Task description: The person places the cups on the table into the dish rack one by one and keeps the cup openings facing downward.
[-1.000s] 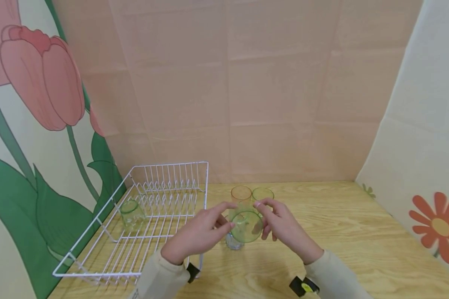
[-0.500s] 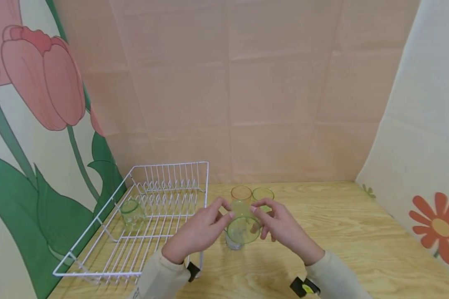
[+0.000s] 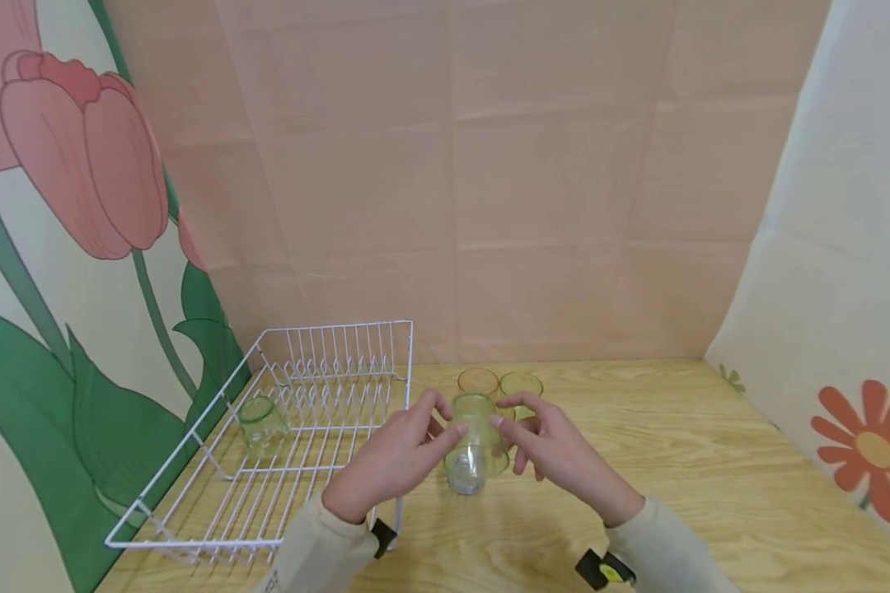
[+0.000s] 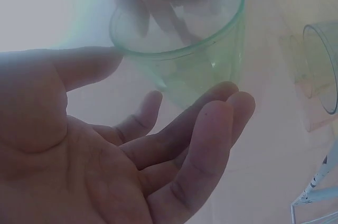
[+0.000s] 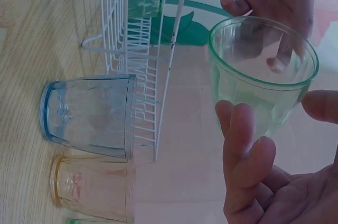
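Between my two hands is a light green drinking glass (image 3: 480, 430), lifted off the table and tilted with its base upward and its wide rim low and toward me. My left hand (image 3: 389, 461) pinches it from the left, thumb close to the rim in the left wrist view and fingers along the wall. On the other side my right hand (image 3: 552, 445) grips it with thumb and curled fingers, seen in the right wrist view. A blue glass (image 5: 87, 115) stands on the table below, partly hidden in the head view by the green one.
Behind the hands stand an orange glass (image 3: 478, 381) and a yellow-green glass (image 3: 522, 383). To the left, a white wire dish rack (image 3: 304, 469) holds another green glass (image 3: 263, 428). The wooden table (image 3: 638, 461) extends to the right.
The held green glass has turned: its rim, which faced me, has tipped downward and its base has come up. Both hands stay nearly in place, with only small finger shifts.
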Demonstrator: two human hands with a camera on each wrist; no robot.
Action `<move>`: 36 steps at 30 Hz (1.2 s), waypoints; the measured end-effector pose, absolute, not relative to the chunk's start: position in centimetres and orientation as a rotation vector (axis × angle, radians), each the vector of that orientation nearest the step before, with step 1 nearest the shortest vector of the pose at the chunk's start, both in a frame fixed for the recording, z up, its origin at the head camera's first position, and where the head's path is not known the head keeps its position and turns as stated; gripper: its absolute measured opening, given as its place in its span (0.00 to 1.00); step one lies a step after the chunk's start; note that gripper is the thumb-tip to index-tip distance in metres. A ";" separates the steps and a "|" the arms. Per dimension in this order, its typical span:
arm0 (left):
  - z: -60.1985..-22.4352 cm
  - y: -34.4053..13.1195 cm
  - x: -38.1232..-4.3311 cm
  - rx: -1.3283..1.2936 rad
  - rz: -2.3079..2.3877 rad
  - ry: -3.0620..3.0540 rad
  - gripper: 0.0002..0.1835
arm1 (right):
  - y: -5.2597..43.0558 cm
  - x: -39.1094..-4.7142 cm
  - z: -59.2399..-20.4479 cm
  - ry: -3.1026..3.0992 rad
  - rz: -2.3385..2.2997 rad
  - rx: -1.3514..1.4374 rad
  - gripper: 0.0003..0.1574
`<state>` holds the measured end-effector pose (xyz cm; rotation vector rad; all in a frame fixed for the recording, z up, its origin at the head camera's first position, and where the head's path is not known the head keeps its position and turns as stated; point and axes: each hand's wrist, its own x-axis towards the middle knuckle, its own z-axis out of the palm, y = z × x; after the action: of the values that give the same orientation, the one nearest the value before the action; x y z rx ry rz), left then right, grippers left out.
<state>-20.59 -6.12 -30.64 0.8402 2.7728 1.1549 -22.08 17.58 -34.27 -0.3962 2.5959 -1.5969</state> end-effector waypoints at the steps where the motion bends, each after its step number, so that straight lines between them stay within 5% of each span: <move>1: -30.6 -6.1 -20.6 0.833 1.150 2.774 0.18 | 17.6 -22.1 -34.3 2.596 -1.596 -0.396 0.35; 24: -30.7 -5.9 -20.5 0.839 1.135 2.756 0.17 | 17.6 -22.0 -34.2 2.643 -1.534 -0.410 0.40; 36: -30.7 -5.9 -20.7 0.850 1.134 2.762 0.16 | 17.5 -22.1 -34.3 2.696 -1.479 -0.437 0.30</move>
<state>-20.73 -5.89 -30.66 0.8500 2.7622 1.1343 -22.11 17.46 -34.29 -0.4368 2.6960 -1.4795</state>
